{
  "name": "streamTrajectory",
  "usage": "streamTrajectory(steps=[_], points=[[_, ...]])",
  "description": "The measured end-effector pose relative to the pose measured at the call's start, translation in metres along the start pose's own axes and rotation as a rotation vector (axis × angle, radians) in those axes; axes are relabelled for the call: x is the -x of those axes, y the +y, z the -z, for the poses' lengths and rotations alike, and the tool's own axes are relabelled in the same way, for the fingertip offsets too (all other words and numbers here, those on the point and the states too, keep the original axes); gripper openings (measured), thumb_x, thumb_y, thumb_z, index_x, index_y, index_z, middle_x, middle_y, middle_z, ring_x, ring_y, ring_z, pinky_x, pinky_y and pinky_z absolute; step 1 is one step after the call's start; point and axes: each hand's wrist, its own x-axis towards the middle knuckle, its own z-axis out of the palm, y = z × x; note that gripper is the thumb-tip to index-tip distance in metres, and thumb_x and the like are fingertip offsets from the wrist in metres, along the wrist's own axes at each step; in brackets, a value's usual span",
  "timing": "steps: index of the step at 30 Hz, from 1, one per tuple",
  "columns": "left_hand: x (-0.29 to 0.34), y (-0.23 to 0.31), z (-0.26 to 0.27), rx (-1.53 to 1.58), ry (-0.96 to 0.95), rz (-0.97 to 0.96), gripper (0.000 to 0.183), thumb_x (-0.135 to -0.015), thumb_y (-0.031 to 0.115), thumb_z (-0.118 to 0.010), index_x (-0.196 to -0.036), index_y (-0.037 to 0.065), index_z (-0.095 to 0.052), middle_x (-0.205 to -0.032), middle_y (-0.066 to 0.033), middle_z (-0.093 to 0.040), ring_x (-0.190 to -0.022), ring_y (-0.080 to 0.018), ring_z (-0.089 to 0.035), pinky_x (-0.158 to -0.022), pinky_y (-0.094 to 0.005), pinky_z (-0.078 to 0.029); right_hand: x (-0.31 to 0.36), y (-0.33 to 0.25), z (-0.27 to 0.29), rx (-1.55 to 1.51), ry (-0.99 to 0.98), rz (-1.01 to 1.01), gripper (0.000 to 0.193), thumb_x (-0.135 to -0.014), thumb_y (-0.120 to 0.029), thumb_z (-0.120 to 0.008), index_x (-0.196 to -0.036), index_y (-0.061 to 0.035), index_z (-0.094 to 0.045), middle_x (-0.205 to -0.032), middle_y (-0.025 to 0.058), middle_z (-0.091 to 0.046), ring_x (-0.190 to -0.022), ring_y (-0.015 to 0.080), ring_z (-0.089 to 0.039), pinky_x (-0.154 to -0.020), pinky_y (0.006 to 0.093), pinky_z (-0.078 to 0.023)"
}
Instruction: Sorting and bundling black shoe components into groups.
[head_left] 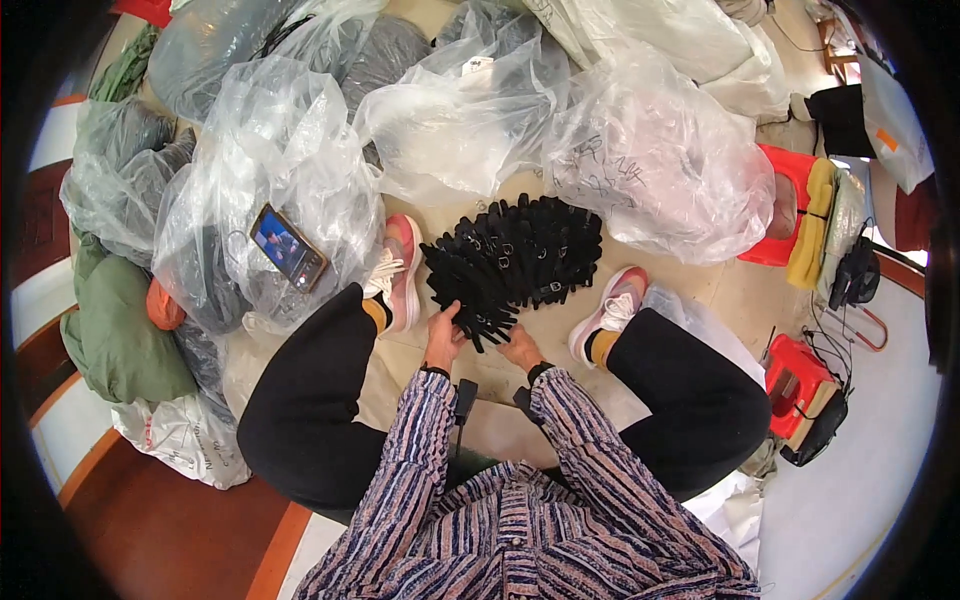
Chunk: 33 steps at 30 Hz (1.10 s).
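Observation:
A dense pile of black straps [560, 245] with small silver buckles lies on the floor between my feet. At its near left, a bundle of the straps [470, 290] fans out toward me. My left hand [443, 338] is closed on the left side of this bundle's near end, with the thumb showing on top. From the right, my right hand [519, 349] grips strap ends at the same near edge. Its fingertips are partly hidden under the black material.
Clear plastic bags with soft contents [650, 160] crowd the far side. A phone [287, 248] with a lit screen rests on a bag at left. Green fabric bundles [130, 330] lie farther left. Red plastic stools [785, 205] and yellow cloth [815, 225] stand at right.

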Motion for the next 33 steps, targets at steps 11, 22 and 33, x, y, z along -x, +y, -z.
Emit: streamTrajectory(steps=[11, 22, 33], points=[[0.001, -0.022, -0.009, 0.002, 0.145, -0.170, 0.058, -0.065, 0.003, -0.073, -0.110, 0.004, -0.037, -0.096, -0.0106, -0.054, -0.079, -0.0181, -0.057, -0.054, -0.0308, -0.045, 0.001, -0.033, -0.013, 0.141, 0.322, 0.085, 0.051, -0.067, -0.003, -0.059, -0.114, 0.0045, -0.040, -0.104, 0.0272, -0.049, -0.096, 0.0424, -0.049, -0.082, 0.0442, -0.042], [-0.025, -0.055, -0.003, -0.090, 0.265, -0.433, 0.064, -0.065, 0.005, -0.073, -0.116, 0.003, -0.034, -0.100, -0.0112, -0.052, -0.088, -0.0245, -0.054, -0.066, -0.0387, -0.047, 0.010, -0.060, -0.027, 0.317, -0.167, 0.009, 0.057, -0.070, -0.010, -0.058, -0.123, -0.0022, -0.039, -0.107, 0.0299, -0.050, -0.102, 0.0421, -0.048, -0.086, 0.0425, -0.041], [-0.012, -0.044, 0.021, 0.076, -0.021, -0.216, 0.029, -0.075, -0.007, -0.057, -0.101, 0.003, -0.048, -0.087, -0.0073, -0.058, -0.071, -0.0199, -0.059, -0.059, -0.0313, -0.050, -0.007, -0.057, 0.024, 0.042, 0.111, 0.031, 0.026, -0.072, -0.002, -0.046, -0.095, -0.0007, -0.059, -0.093, 0.0232, -0.059, -0.090, 0.0369, -0.056, -0.079, 0.0416, -0.044]])
